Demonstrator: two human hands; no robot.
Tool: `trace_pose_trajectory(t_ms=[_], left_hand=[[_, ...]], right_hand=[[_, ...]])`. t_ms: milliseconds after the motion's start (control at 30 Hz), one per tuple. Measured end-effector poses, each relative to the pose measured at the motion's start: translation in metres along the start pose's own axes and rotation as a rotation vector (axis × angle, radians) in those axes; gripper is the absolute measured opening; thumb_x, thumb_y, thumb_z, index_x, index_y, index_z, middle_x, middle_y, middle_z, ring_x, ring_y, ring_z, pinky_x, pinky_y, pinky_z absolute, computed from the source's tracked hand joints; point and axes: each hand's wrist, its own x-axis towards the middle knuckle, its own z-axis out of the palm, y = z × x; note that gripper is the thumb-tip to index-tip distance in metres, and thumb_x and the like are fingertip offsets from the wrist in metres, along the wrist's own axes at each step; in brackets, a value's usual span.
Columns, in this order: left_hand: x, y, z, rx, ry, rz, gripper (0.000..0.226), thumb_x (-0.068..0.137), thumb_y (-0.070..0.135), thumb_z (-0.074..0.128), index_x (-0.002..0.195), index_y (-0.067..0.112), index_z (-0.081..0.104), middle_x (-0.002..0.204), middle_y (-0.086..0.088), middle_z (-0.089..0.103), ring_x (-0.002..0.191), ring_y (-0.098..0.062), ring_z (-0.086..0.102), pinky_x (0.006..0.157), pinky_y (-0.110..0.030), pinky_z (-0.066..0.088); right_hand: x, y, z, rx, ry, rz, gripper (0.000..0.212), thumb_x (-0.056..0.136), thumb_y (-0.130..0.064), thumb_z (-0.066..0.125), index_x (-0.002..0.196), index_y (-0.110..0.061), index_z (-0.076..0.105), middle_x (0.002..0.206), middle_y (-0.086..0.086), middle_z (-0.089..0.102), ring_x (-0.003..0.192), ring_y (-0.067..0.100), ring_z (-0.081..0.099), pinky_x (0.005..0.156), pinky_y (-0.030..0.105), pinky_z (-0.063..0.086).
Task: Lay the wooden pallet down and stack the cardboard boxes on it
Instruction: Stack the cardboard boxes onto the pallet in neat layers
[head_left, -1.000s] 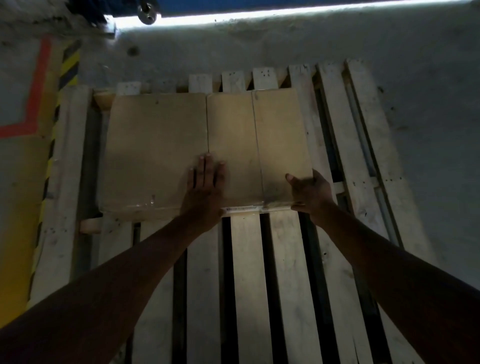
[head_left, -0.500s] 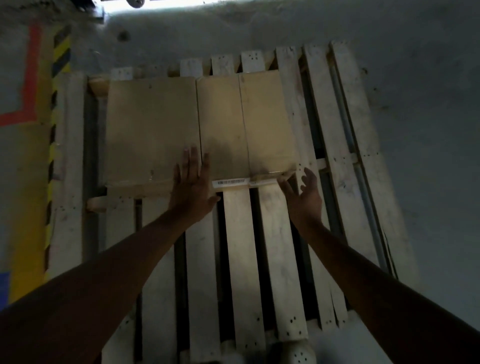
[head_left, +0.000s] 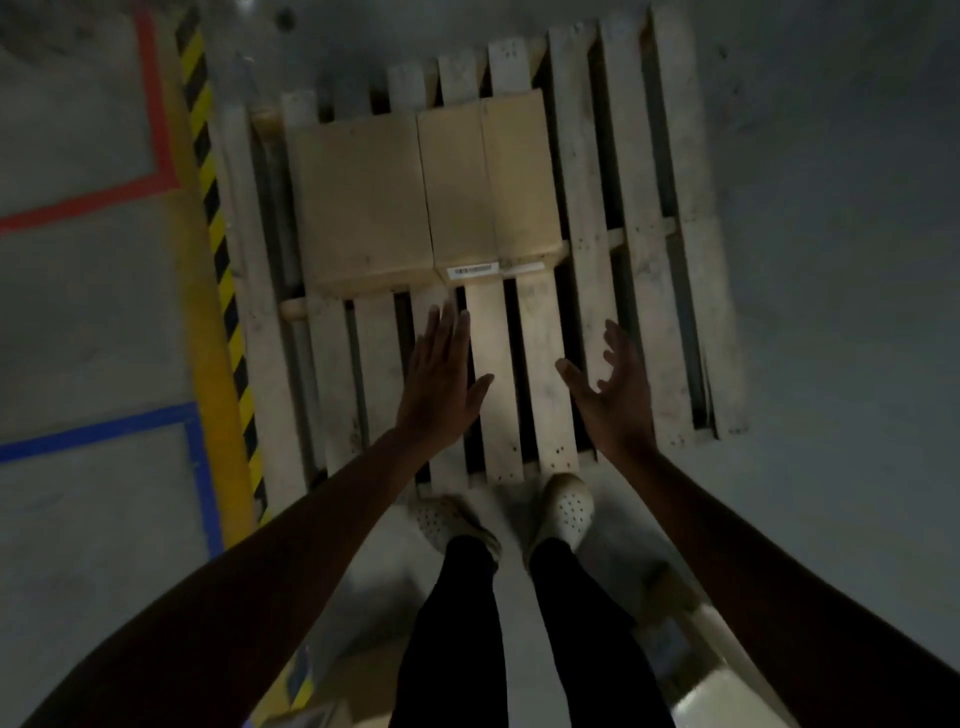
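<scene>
— Boxes (head_left: 363, 202) sit side by side at the pallet's (head_left: 589, 291) far end. Your hands?
— Both empty: left hand (head_left: 441, 384) flat, right hand (head_left: 618, 387) loosely spread, above its near slats. Mind the gaps; your next box could tip into one.

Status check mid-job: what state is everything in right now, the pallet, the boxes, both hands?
Wooden pallet: lying flat on the floor.
Left cardboard box: closed, resting on the pallet's far half.
Right cardboard box: closed, on the pallet, against the left box.
Left hand: open, fingers straight, holding nothing, clear of the boxes.
Right hand: open, fingers loosely bent, holding nothing.
</scene>
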Motion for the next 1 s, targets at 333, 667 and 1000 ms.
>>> trace_pose_trajectory(t_ms=[333, 667, 1000], left_hand=[[-0.136, 0.102, -0.088, -0.088, 0.012, 0.114, 0.077, 0.099, 0.049, 0.037, 0.156, 0.008, 0.005, 0.165, -0.015, 0.004, 0.153, -0.03, 0.001, 0.121, -0.054, 0.02], [-0.192, 0.074, -0.143, -0.225, -0.009, 0.21, 0.082, 0.096, 0.052, 0.047, 0.157, 0.009, 0.013, 0.165, -0.012, 0.011, 0.153, -0.027, 0.006, 0.122, -0.044, 0.019], [-0.234, 0.104, -0.154, -0.244, -0.129, 0.376, 0.07, 0.096, 0.038, 0.059, 0.154, 0.012, 0.028, 0.156, -0.013, 0.033, 0.144, -0.03, 0.028, 0.109, -0.049, 0.041]], right_hand=[[-0.157, -0.054, -0.082, 0.048, 0.072, -0.033, 0.085, 0.087, -0.054, 0.066, 0.154, -0.018, 0.029, 0.157, 0.006, 0.039, 0.139, 0.026, 0.044, 0.108, 0.051, 0.045], [-0.249, -0.076, -0.072, 0.197, 0.249, 0.007, 0.079, 0.088, -0.057, 0.064, 0.151, -0.018, 0.036, 0.153, 0.004, 0.045, 0.135, 0.026, 0.048, 0.107, 0.048, 0.047], [-0.355, -0.054, -0.071, 0.324, 0.419, 0.191, 0.065, 0.091, -0.053, 0.065, 0.145, -0.023, 0.044, 0.15, 0.001, 0.047, 0.129, 0.021, 0.052, 0.101, 0.042, 0.05]])
